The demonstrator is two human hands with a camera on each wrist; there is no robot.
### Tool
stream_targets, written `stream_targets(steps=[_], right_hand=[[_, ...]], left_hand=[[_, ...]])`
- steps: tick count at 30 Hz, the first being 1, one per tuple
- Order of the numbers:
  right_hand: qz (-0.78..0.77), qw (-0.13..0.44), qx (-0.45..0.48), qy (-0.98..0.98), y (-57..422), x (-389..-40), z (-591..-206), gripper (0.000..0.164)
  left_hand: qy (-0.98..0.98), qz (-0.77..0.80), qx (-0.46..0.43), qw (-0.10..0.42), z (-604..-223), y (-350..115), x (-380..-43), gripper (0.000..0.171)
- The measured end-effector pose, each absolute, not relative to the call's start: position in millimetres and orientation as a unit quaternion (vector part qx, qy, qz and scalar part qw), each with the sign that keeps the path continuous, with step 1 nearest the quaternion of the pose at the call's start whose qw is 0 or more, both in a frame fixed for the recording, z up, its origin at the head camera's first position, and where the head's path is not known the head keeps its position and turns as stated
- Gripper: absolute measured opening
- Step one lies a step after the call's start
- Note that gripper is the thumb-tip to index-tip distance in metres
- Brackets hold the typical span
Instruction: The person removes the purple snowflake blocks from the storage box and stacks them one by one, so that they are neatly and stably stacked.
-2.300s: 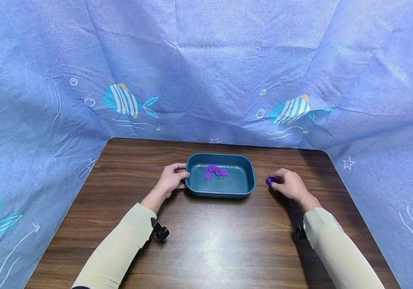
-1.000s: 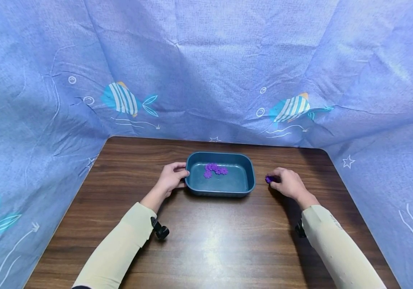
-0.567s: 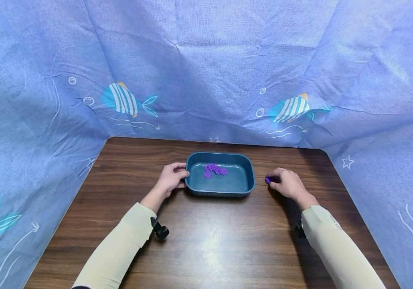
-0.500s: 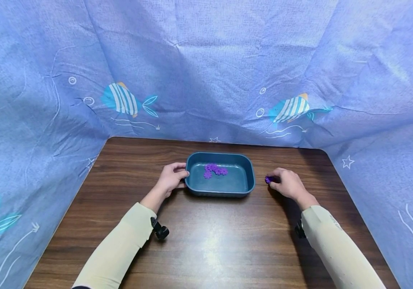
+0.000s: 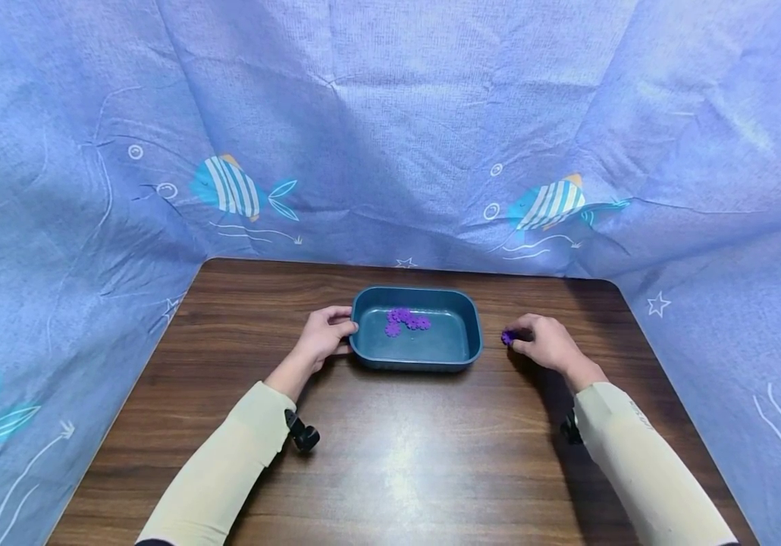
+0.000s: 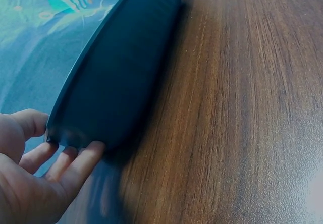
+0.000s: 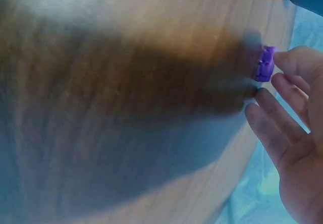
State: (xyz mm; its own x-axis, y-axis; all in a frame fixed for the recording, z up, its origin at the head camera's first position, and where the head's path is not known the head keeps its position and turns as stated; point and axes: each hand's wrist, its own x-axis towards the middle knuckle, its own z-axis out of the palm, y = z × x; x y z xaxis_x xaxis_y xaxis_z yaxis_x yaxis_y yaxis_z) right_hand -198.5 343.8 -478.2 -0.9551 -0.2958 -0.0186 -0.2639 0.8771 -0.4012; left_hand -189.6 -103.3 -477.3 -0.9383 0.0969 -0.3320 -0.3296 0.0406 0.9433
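My left hand (image 5: 324, 334) grips the left end of a dark teal rectangular bin (image 5: 412, 365); in the left wrist view the thumb is at the rim and the fingertips (image 6: 93, 148) press on the outer wall. Inside the bin lie several purple flower-shaped plastic pieces (image 5: 393, 330). To the right of the bin, my right hand (image 5: 546, 341) pinches a purple toothed piece (image 5: 507, 337) between thumb and index finger, close over the table. The right wrist view shows this piece (image 7: 266, 63) on edge at the thumb tip, the other fingers spread loosely below it.
The dark wood-grain table (image 5: 397, 447) extends in front of the bin and to both sides. A blue curtain (image 5: 390, 136) with printed fish hangs behind its far edge and around its sides. Black wrist cameras (image 5: 305, 437) are strapped over the sleeves.
My right hand has shifted very slightly upward in the head view with the purple piece, and its thumb has straightened a little. The left hand and the bin stay in place.
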Motion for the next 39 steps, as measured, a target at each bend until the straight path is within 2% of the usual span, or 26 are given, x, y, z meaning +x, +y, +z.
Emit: stream_targets(steps=[7,12,18,34,39], right_hand=[[-0.211,0.043,-0.172,0.961,339.9,-208.5,-460.2,0.030],[-0.205,0.029,-0.194,0.959,329.9,-218.6,-444.9,0.033],[-0.216,0.006,-0.219,0.951,306.3,-226.4,-430.3,0.029],[-0.205,0.005,-0.288,0.935,238.6,-233.0,-424.7,0.031],[-0.199,0.024,-0.298,0.933,220.6,-235.9,-429.3,0.032]], left_hand=[[0.705,0.687,-0.081,0.155,-476.5,-104.7,-191.1,0.046],[0.705,0.688,-0.080,0.151,-477.4,-104.2,-191.1,0.045],[0.702,0.692,-0.081,0.151,-479.1,-104.0,-191.8,0.046],[0.704,0.689,-0.072,0.156,-478.3,-103.4,-190.6,0.045],[0.702,0.692,-0.071,0.154,-478.0,-104.1,-190.2,0.046]])
